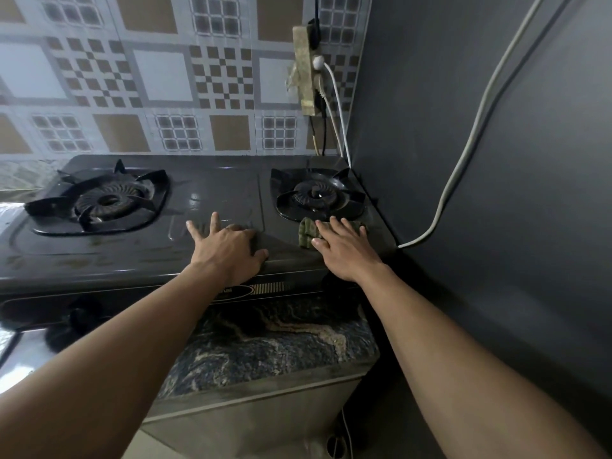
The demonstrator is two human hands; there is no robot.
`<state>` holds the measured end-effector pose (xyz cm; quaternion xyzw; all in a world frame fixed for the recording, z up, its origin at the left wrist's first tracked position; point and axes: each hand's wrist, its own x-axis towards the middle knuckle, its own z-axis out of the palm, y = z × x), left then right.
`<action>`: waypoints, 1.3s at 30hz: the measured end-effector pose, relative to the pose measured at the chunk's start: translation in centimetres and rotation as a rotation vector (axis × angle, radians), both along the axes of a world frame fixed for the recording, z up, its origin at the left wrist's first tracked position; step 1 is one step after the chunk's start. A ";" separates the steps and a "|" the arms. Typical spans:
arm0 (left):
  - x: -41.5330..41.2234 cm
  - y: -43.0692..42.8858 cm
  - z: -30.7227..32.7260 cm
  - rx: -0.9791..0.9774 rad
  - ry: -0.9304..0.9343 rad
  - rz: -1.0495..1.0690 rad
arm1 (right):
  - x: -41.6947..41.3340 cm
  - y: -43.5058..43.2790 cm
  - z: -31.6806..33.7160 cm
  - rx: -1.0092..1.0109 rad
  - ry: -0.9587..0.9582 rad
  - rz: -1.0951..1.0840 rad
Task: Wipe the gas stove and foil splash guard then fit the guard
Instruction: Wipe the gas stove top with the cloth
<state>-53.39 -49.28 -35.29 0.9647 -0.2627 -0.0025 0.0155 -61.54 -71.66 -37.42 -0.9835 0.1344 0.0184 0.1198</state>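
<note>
My right hand is flat on the soft green cloth; left hand, spread, steadies the probably slick gas stove.

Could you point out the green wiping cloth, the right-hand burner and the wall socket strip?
Green wiping cloth (306, 230), head view, its bunched left edge.
Black right-hand burner (318, 194), head view, its round cap.
Grimy beige wall socket strip (304, 61), head view, its middle.
</note>
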 end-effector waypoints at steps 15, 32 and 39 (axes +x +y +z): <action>-0.3 -1.7 -0.1 0.006 0.030 -0.075 | 0.0 -3.2 0.9 -0.053 0.104 -0.264; 0.3 3.2 -0.1 -0.054 -0.052 -0.021 | -2.6 0.9 -0.8 -0.053 -0.065 -0.203; 0.8 7.9 -0.2 -0.061 -0.085 0.037 | -1.1 6.1 -1.0 -0.005 -0.092 -0.149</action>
